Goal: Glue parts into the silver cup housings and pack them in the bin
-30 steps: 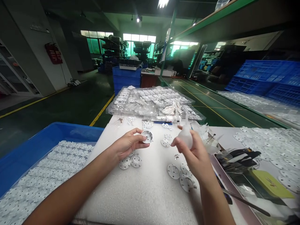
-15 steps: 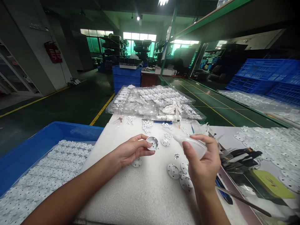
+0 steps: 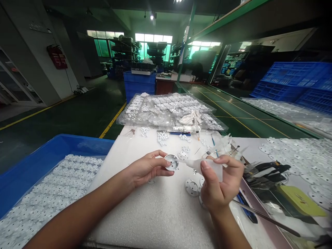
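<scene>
Between the thumb and fingers of my left hand (image 3: pixel 151 167) is a small round metal cup (image 3: pixel 172 163) with holes in its floor, its hollow side turned toward me. My right hand (image 3: pixel 220 180) grips a translucent white squeeze bottle (image 3: pixel 201 166), tilted so that its thin nozzle points left at the cup. The tip is at the cup's right rim; whether it touches cannot be made out. Below the bottle, several flanged metal discs (image 3: pixel 192 187) lie on the white foam surface (image 3: pixel 155 214), partly hidden by my right hand. Another disc (image 3: pixel 183 154) lies behind the nozzle.
Left stands a blue bin (image 3: pixel 85 138) filled with rows of white parts. Small white pieces (image 3: pixel 163 137) lie in piles farther back, before bagged trays (image 3: pixel 171 103). Pliers (image 3: pixel 269 171), a long metal rod (image 3: pixel 267 217) and a yellow-green box (image 3: pixel 302 200) are on the right.
My right hand has brought the bottle left and slightly down, so its nozzle now reaches the cup. My left hand has shifted slightly right with the cup.
</scene>
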The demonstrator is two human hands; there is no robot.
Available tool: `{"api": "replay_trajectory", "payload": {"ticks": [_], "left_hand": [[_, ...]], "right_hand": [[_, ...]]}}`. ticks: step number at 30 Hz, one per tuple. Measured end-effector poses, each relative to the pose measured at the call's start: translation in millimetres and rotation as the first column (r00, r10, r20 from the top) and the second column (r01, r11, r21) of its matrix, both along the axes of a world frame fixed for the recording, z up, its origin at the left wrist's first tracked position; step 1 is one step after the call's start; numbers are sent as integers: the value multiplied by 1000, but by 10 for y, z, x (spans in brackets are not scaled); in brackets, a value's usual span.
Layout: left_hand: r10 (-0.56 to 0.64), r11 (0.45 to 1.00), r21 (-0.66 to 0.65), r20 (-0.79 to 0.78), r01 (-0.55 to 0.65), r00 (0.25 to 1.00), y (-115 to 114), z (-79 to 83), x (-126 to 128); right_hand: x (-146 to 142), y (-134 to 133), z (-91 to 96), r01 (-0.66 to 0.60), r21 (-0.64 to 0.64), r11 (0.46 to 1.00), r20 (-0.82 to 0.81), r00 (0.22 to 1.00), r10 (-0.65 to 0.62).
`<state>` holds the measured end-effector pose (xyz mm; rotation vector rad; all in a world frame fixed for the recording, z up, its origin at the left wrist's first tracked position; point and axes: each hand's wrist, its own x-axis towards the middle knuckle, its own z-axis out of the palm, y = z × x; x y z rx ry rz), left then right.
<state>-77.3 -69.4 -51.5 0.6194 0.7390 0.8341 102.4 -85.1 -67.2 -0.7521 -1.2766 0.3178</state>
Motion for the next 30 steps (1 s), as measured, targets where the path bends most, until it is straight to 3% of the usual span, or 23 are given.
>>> {"api": "replay_trajectory", "payload": {"ticks": [11,30], "left_hand": [[-19,1000,12,-14,20,1000,-2,-5,-17],[-5,1000,7,-24,5,1000,-10,5,-16]], "right_hand": [[-3,-31,12,74,111,991,156,984,-90],[6,-46,17,32,119,992,227,972,-59]]}}
